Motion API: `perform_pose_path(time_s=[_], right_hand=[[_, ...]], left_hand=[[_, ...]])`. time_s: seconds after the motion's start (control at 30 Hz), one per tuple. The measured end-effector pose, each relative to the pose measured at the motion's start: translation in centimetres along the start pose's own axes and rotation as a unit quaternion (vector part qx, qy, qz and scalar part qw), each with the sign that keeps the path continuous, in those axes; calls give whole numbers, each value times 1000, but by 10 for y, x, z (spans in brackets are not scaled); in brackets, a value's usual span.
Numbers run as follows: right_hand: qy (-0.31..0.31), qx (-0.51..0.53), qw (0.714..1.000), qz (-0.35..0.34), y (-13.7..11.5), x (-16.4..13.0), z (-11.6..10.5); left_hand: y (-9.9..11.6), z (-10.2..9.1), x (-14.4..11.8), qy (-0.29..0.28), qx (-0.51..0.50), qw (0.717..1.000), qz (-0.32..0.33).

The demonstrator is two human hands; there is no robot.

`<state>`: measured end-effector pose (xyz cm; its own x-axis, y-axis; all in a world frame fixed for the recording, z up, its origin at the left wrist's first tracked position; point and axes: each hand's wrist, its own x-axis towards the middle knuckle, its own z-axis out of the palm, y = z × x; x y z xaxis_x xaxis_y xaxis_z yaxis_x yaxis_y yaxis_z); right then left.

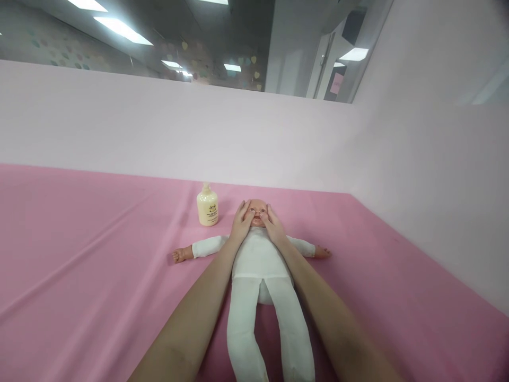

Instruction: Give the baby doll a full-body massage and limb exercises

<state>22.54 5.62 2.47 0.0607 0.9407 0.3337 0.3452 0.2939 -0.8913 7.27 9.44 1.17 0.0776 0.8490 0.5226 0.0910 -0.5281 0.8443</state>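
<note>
A baby doll (260, 260) in a white suit lies on its back on the pink cloth, arms spread, feet toward me. My left hand (240, 223) rests on the left side of the doll's face, fingers laid flat along the cheek. My right hand (272, 223) lies on the right side of the face in the same way. Both thumbs sit near the doll's nose and mouth. Neither hand grips anything. Both forearms run alongside the doll's body.
A cream lotion bottle (207, 206) with a pump top stands just left of the doll's head. The pink cloth (79, 249) covers the whole surface. Pale pink walls (429, 175) close it off behind and on the right.
</note>
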Motion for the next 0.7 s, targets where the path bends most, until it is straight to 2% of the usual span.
perform_pose_path(time_s=[0.1,0.2,0.43,0.7], right_hand=[[-4,-3,999,-41,-1,0,0],[-1,-4,999,-50,1,2,1],[31,-41,996,70,1,3,0],[28,-25,997,62,0,0,-1]], left_hand=[[3,0,0,-5,2,1000,31],[4,0,-1,-3,5,999,38],[-2,2,0,26,11,998,-64],[-1,2,-1,36,25,995,-87]])
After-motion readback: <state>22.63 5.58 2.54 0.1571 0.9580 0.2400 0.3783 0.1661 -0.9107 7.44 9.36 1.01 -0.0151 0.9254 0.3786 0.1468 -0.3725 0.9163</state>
